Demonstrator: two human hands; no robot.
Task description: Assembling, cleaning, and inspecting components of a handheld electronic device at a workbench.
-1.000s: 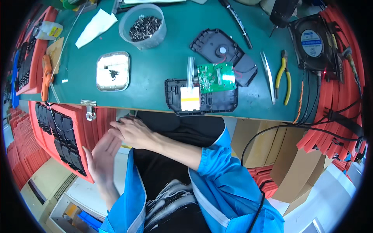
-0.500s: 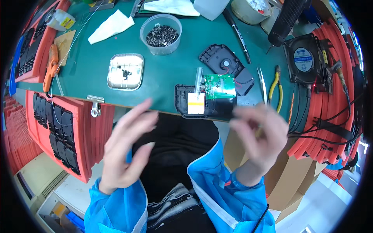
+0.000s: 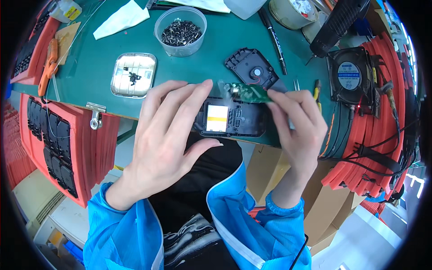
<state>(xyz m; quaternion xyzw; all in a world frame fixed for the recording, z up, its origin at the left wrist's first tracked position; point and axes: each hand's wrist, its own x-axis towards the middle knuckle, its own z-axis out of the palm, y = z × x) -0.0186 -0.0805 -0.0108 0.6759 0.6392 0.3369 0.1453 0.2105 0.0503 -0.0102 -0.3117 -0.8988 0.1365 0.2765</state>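
Observation:
A green circuit board point(image 3: 249, 93), tilted and slightly blurred, is pinched at its right end by my right hand point(image 3: 297, 119). Under it lies a black plastic housing point(image 3: 252, 122) at the table's front edge, with a white rectangle crossed by a yellow band point(image 3: 217, 119) in its left part. My left hand point(image 3: 164, 130) is open, fingers spread, beside the housing's left end. Behind the board rests a second black housing half point(image 3: 252, 67) with a round silver part in it. A clear piece at the board's left end is blurred.
A clear tub of screws point(image 3: 181, 31) and a square metal tray point(image 3: 133, 75) with small black parts stand on the green table. At the right are a black fan point(image 3: 350, 74), yellow-handled pliers point(image 3: 317, 92), a marker point(image 3: 273, 40) and a dark power tool point(image 3: 337, 29). An orange-handled tool point(image 3: 48, 67) lies left.
My right hand has come to the circuit board, taken hold of it and lifted it off the front housing. My left hand has moved forward and right, to the housing.

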